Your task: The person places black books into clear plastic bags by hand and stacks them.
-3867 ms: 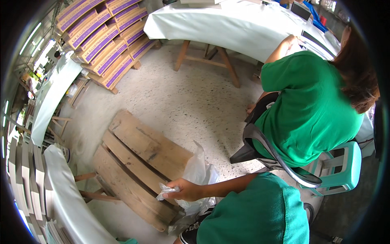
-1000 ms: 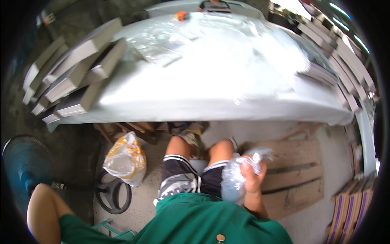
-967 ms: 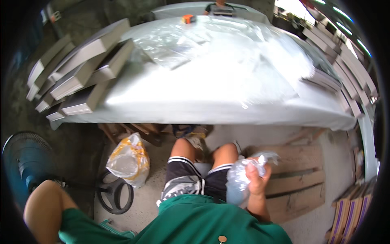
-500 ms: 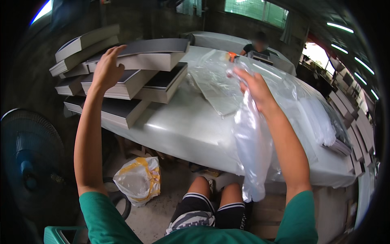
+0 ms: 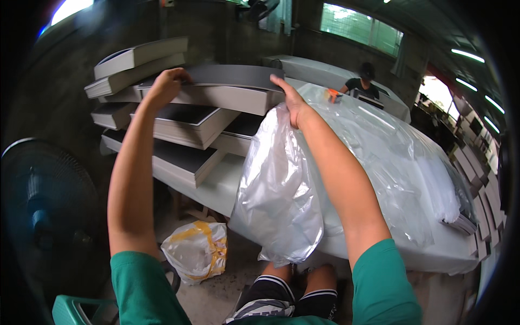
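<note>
A thick book with a dark grey cover [image 5: 233, 76] lies on top of a stack of similar thick books [image 5: 187, 124] at the table's left end. My left hand [image 5: 167, 88] is closed at this book's left part, its fingertips curled on the dark cover. At the book's right end is my right hand [image 5: 294, 103], its thumb up by the cover's corner. This hand grips a clear plastic bag [image 5: 279, 189], which hangs down in front of the table edge. The fingers under the bag's top are partly hidden.
A plastic-covered table [image 5: 346, 233] spans the middle, with clear sheets [image 5: 379, 151] and an orange tape dispenser [image 5: 332, 96] on it. A white bag with yellow tape [image 5: 197, 252] stands on the floor. A fan [image 5: 43, 211] is at left. A person [image 5: 364, 85] sits across.
My right hand has moved left with the plastic bag, from over the table to the book's right end. My left hand has come down onto the book and its fingers have curled.
</note>
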`<action>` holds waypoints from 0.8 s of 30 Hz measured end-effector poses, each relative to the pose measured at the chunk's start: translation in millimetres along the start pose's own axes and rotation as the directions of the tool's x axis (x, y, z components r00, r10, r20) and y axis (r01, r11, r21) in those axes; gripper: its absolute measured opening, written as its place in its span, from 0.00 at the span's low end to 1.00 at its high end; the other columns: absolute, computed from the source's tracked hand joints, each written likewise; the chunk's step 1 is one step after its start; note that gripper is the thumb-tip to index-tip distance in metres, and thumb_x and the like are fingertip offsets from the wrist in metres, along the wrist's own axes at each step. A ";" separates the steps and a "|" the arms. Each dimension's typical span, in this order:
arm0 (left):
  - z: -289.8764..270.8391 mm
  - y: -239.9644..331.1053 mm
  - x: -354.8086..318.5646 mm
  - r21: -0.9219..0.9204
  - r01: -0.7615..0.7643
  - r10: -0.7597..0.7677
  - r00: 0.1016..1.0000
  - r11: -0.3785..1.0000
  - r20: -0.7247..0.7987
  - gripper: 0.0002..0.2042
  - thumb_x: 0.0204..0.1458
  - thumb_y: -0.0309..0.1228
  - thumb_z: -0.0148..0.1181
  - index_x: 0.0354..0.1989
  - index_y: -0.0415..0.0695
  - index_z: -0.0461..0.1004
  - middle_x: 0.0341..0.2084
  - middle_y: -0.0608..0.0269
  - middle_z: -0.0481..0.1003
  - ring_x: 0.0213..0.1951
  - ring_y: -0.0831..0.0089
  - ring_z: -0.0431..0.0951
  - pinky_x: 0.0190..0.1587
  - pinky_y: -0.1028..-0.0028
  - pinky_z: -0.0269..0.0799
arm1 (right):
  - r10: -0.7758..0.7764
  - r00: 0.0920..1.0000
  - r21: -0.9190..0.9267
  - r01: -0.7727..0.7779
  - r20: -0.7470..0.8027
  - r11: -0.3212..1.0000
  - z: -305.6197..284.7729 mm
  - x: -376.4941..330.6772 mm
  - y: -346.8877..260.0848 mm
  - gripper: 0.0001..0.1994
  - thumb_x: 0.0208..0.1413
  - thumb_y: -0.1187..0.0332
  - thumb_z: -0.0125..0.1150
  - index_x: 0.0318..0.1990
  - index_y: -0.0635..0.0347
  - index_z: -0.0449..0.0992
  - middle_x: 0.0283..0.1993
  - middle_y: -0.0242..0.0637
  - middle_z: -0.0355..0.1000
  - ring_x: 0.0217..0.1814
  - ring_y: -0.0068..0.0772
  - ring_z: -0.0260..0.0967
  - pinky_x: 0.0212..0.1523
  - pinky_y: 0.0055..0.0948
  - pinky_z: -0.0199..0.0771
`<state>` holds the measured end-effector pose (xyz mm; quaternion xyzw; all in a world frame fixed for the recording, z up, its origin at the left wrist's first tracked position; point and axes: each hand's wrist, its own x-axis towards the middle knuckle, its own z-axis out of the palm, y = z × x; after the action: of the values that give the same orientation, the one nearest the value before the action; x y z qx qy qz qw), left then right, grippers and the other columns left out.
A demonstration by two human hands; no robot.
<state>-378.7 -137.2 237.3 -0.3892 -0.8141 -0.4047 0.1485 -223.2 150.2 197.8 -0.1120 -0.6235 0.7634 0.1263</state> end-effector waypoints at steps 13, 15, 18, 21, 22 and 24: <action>67.5 135.6 -142.1 -0.902 0.358 -0.354 0.833 -0.241 0.425 0.47 0.41 0.55 0.59 0.60 0.34 0.43 0.52 0.41 0.58 0.56 0.50 0.59 0.50 0.47 0.61 | 0.087 0.970 -0.086 -0.069 0.228 0.994 45.3 -135.7 -14.3 0.29 0.40 0.47 0.62 0.45 0.61 0.68 0.36 0.38 0.69 0.33 0.33 0.68 0.36 0.32 0.74; 67.6 140.6 -139.5 -0.961 0.248 -0.261 0.926 -0.122 0.272 0.41 0.42 0.54 0.59 0.57 0.36 0.51 0.51 0.46 0.61 0.54 0.51 0.62 0.49 0.46 0.59 | 0.064 0.949 -0.073 -0.044 0.307 0.996 45.2 -162.9 -6.0 0.30 0.41 0.46 0.62 0.47 0.59 0.67 0.40 0.36 0.67 0.41 0.30 0.66 0.38 0.31 0.73; 70.1 150.0 -153.9 -0.972 0.235 -0.372 0.902 0.003 0.217 0.28 0.43 0.45 0.59 0.48 0.39 0.63 0.43 0.53 0.67 0.47 0.62 0.69 0.48 0.59 0.65 | 0.097 0.942 -0.145 -0.053 0.320 0.988 23.9 -199.6 7.2 0.28 0.47 0.45 0.57 0.44 0.62 0.68 0.34 0.32 0.67 0.27 0.18 0.62 0.22 0.21 0.67; 65.9 159.7 -191.3 -0.974 0.226 -0.337 0.920 0.033 0.202 0.27 0.43 0.41 0.57 0.49 0.35 0.60 0.43 0.49 0.67 0.42 0.62 0.72 0.45 0.64 0.70 | 0.132 0.971 -0.173 -0.098 0.198 0.980 -36.0 -247.1 32.4 0.28 0.50 0.43 0.52 0.39 0.64 0.70 0.14 0.20 0.59 0.10 0.11 0.48 0.13 0.14 0.52; 62.5 161.3 -209.6 -0.974 0.220 -0.298 0.934 0.043 0.198 0.27 0.43 0.40 0.57 0.49 0.36 0.61 0.43 0.49 0.67 0.41 0.63 0.72 0.45 0.65 0.70 | 0.178 0.984 -0.129 -0.179 -0.018 0.975 -59.6 -254.8 40.1 0.28 0.51 0.41 0.50 0.37 0.63 0.71 0.08 0.17 0.50 0.09 0.12 0.47 0.11 0.15 0.49; 53.2 168.2 -246.3 -0.974 0.226 -0.238 0.948 0.032 0.212 0.23 0.43 0.36 0.58 0.46 0.34 0.63 0.39 0.53 0.69 0.37 0.68 0.73 0.42 0.70 0.71 | 0.198 0.960 0.056 -0.191 -0.199 0.980 -110.4 -266.4 45.7 0.33 0.50 0.35 0.42 0.36 0.61 0.71 0.12 0.22 0.57 0.08 0.13 0.47 0.09 0.16 0.48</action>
<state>-87.2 -160.3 158.0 -0.2470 -0.3731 -0.8673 -0.2182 61.8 154.9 134.8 -0.2480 -0.5794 0.7677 0.1159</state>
